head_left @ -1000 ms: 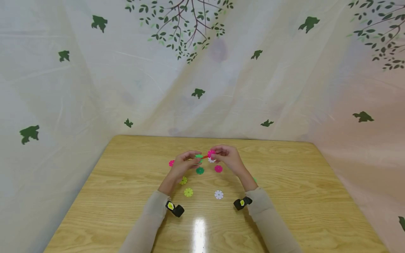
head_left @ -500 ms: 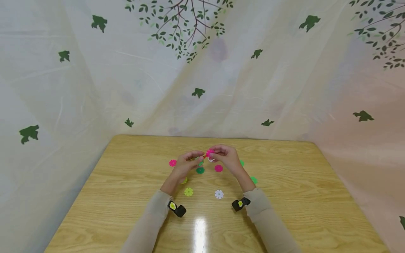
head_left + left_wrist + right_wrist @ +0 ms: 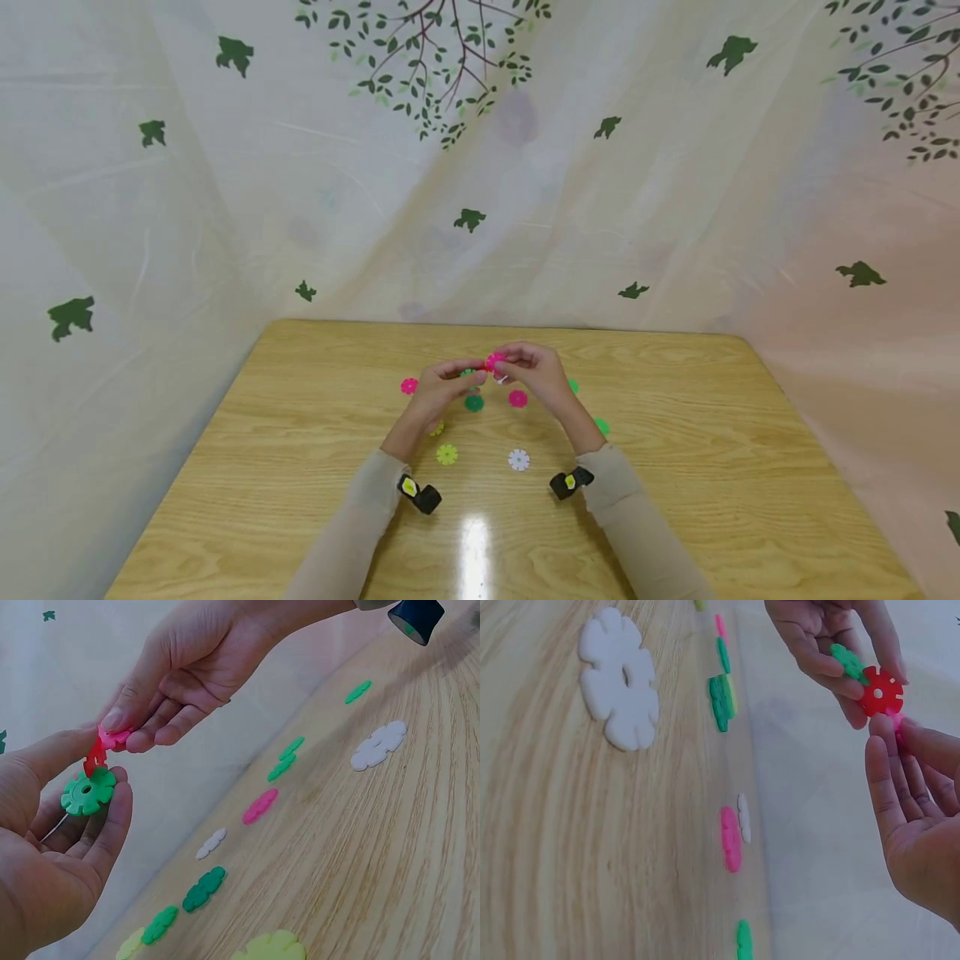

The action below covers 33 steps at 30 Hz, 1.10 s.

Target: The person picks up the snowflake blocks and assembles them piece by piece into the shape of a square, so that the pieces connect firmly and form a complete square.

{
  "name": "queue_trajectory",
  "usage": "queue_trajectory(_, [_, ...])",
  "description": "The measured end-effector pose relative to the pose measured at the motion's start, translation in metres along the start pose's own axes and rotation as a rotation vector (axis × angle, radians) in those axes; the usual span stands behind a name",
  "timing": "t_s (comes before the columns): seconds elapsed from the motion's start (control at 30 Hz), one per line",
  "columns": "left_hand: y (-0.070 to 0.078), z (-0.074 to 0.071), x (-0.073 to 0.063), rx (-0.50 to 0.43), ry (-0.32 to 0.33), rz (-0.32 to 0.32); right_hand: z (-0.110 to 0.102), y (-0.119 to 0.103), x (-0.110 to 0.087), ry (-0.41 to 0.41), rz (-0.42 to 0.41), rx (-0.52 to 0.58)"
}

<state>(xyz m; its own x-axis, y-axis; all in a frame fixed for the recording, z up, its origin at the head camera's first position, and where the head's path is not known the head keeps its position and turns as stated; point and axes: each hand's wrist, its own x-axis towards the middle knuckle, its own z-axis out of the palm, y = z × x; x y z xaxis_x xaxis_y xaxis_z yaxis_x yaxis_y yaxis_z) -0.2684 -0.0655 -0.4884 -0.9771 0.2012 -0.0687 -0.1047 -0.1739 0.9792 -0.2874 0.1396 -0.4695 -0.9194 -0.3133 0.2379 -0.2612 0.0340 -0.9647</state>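
Pinching a pink slotted flower disc (image 3: 114, 738) with the right hand (image 3: 542, 373); gripping a red disc (image 3: 887, 685) and green disc (image 3: 99, 801) with the left hand (image 3: 441, 390). In the right wrist view, touching red at five o'clock with pink, at ten with green. In the head view, raised above the wooden table (image 3: 690, 483), with a yellow disc (image 3: 447, 455) at seven, a loose pink disc (image 3: 518, 399) at five.

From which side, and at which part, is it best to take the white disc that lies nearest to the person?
Probably from above, pinching two opposite petals of the rim of the nearest white disc. It lies flat on the table, so only a low edge stands up; the notches may help the grip, and no other disc touches it.
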Motion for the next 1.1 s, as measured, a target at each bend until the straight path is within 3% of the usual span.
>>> queue_trajectory(0.47, [0.0043, 0.0009, -0.0010, 0.038, 0.034, 0.027, 0.0022, -0.0060, -0.0019, 0.028, -0.044, 0.010])
queue_trajectory(0.87, [0.0088, 0.0016, 0.0028, 0.094, 0.063, 0.005, 0.0050, -0.0061, 0.0003, 0.042, -0.046, 0.062])
queue_trajectory(1.1, [0.0059, 0.0008, 0.0016, 0.058, 0.022, 0.009, 0.0092, 0.0001, 0.0027, -0.030, -0.056, -0.004])
